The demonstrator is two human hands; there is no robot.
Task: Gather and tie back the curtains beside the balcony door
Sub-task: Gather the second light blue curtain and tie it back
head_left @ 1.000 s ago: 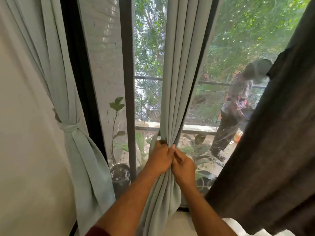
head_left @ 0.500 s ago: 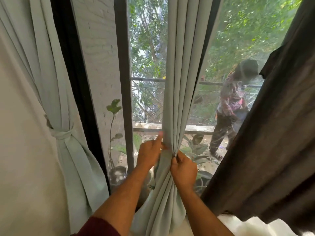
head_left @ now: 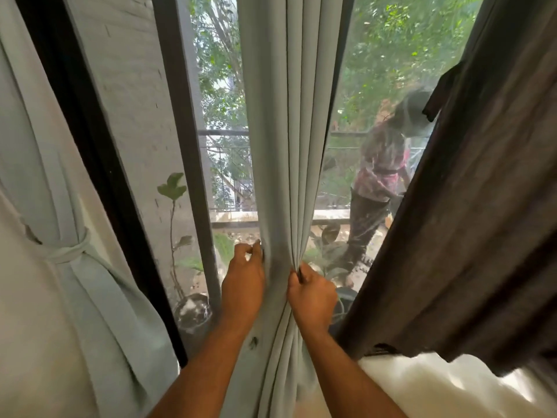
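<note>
A dark brown curtain [head_left: 482, 206] fills the right side, hanging loose over a white surface [head_left: 437, 387]. At far left a pale green curtain [head_left: 60, 206] is already cinched by its tie-back [head_left: 64, 254], which judging by the knot marks that half of the task as done. In the middle hangs the curtain in hand, the middle pale curtain [head_left: 289, 146], drawn into narrow pleats in front of the glass door [head_left: 223, 116]. The left hand [head_left: 244, 282] curls its fingers around the near left edge, while the right hand [head_left: 312, 292] pinches the right-side folds between thumb and fingers, probably to squeeze the bundle narrow enough for tying. Outside, a pot [head_left: 193, 312] holds a thin-stemmed leafy plant [head_left: 173, 188].
</note>
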